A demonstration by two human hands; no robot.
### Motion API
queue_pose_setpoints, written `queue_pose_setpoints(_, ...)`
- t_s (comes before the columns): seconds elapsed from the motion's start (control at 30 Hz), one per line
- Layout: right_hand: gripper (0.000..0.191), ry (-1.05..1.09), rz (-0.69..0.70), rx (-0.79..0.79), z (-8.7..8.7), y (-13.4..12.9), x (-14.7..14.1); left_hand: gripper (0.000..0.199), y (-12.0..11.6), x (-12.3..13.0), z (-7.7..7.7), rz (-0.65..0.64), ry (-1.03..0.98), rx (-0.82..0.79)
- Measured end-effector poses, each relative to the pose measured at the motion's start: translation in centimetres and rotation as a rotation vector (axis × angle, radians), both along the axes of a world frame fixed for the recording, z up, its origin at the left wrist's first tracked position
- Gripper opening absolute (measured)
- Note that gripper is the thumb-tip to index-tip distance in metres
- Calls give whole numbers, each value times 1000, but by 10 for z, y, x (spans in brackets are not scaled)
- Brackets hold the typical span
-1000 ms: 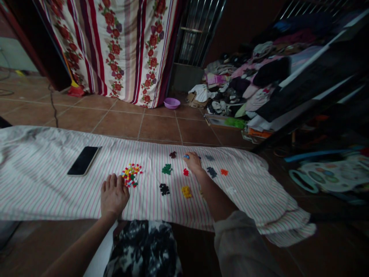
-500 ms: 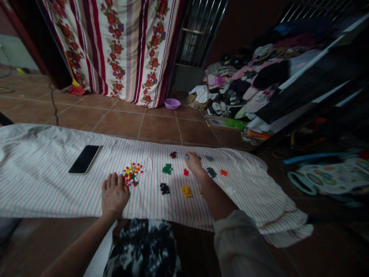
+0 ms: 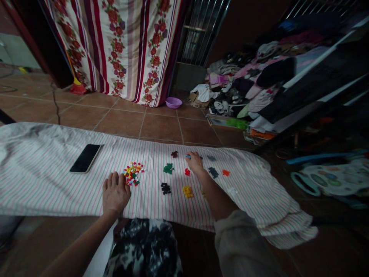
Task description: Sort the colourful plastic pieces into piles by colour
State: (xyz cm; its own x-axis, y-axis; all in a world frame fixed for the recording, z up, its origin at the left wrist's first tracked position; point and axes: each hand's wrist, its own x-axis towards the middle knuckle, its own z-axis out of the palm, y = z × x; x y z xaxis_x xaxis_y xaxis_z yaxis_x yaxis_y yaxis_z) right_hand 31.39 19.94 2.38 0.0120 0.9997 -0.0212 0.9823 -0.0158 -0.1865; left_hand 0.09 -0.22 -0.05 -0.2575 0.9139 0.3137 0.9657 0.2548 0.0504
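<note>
head view: barely any change over the last second, so no visible progress in the work. your left hand (image 3: 116, 194) lies palm down, fingers extended, just beside the mixed pile (image 3: 133, 173). your right hand (image 3: 195, 162) is well right of that pile, fingers bent at blue pieces (image 3: 188, 156); can't tell if they're pinched.

On the cloth (image 3: 43, 173), from the person's left hand (image 3: 116, 193), the phone (image 3: 85, 158) lies at eleven o'clock, the large pile (image 3: 133, 175) at one. Smaller heaps (image 3: 187, 191) span two to four o'clock from that pile.
</note>
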Motion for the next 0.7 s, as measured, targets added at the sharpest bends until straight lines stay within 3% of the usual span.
queue_pose_setpoints(0.33,30,-9,-11,-13,4,-2,-1,44,0,-1,-2,-1,-27,-5)
queue_pose_setpoints(0.7,33,-37,19,19,-2,1,0,44,0,0,1,-5,-38,-2)
